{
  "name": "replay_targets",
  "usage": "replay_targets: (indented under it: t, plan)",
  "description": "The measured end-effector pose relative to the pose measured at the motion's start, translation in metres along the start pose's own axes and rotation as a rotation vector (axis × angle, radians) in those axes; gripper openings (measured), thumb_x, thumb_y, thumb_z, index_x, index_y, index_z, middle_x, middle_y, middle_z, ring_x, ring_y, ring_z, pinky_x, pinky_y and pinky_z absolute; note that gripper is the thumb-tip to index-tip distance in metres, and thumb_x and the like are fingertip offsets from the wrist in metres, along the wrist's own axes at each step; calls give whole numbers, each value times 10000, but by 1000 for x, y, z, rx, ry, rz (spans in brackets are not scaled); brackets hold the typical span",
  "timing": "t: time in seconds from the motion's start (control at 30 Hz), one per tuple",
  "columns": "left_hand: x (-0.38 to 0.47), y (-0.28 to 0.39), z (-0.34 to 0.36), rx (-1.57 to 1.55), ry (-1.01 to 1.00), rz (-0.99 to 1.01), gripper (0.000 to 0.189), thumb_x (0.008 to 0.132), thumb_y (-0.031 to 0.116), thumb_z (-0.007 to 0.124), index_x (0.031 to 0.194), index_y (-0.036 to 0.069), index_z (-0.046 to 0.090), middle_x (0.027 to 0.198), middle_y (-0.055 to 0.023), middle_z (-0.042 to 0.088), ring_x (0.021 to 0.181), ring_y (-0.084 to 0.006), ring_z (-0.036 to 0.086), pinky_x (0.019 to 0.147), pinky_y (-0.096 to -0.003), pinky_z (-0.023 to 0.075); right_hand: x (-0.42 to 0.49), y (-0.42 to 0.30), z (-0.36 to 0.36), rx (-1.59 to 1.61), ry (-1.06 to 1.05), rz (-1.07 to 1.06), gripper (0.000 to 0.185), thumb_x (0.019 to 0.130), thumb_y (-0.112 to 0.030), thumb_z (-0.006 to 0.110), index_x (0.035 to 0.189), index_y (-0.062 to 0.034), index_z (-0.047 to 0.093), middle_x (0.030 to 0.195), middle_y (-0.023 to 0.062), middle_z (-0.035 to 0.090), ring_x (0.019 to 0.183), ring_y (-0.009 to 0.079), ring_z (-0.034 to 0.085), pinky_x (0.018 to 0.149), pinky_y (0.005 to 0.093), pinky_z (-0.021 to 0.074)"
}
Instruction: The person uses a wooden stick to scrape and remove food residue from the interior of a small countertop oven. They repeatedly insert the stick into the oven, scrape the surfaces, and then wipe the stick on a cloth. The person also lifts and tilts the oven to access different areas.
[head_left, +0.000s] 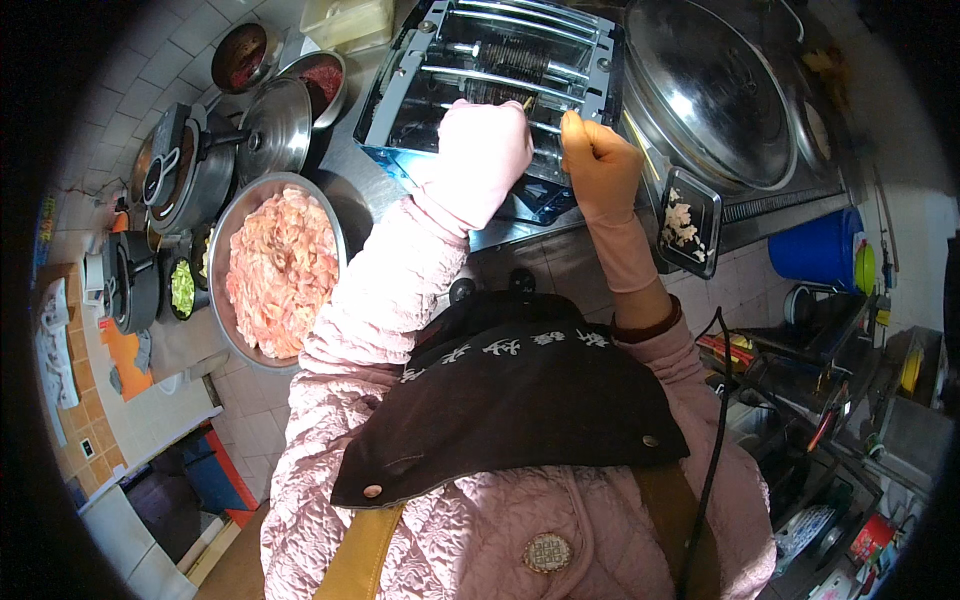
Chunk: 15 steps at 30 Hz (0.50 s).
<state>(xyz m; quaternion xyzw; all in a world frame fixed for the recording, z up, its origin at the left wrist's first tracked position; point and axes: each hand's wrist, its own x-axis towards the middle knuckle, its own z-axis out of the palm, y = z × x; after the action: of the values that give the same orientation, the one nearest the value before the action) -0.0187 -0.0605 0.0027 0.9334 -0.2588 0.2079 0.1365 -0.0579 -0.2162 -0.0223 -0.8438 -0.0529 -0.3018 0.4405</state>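
Note:
My left hand (484, 165), in a pale glove, is a closed fist over the near side of a metal machine (382, 112) with crosswise rods and a ribbed roller (514, 61). A thin yellowish tip shows beside its knuckles; whether the hand grips it cannot be told. My right hand (604, 161), gloved too, is curled shut just right of the fist, over the machine's near right edge, and no object shows in it. The hands are apart. Left of my left arm stands a metal bowl (217, 300) of raw sliced meat (281, 270).
A small black tray (712, 251) with pale scraps lies right of my right hand, near thin sticks (641, 146). Beyond is a large lidded metal pan (705, 82). Pots (199, 187), a metal lid (277, 127) and bowls crowd the left. A blue bucket (814, 247) is at right.

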Motion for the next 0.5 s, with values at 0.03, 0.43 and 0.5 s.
replay_targets:
  t: [0.03,0.43,0.5]
  plan:
    - [0,2,1,22,21,19,125,852,174,640,772,89,683,597,-124,634,566,-291,657,628,-373,522,0,0,0,8,-4,10,424,968,-187,631,588,-15,555,519,-7,507,473,56,450,458,255,334]
    - [0,1,-2,24,60,-17,168,859,219,638,773,84,691,582,-135,626,555,-293,656,656,-375,528,0,-4,-1,65,-2,59,381,959,-171,653,620,-9,593,521,-20,509,485,37,464,454,248,341]
    - [0,-2,-5,-9,9,-33,170,858,229,642,788,87,704,603,-132,639,577,-295,664,666,-374,532,-1,-5,-2,66,-6,53,378,961,-173,654,628,-2,599,521,-20,510,488,37,467,455,247,345]
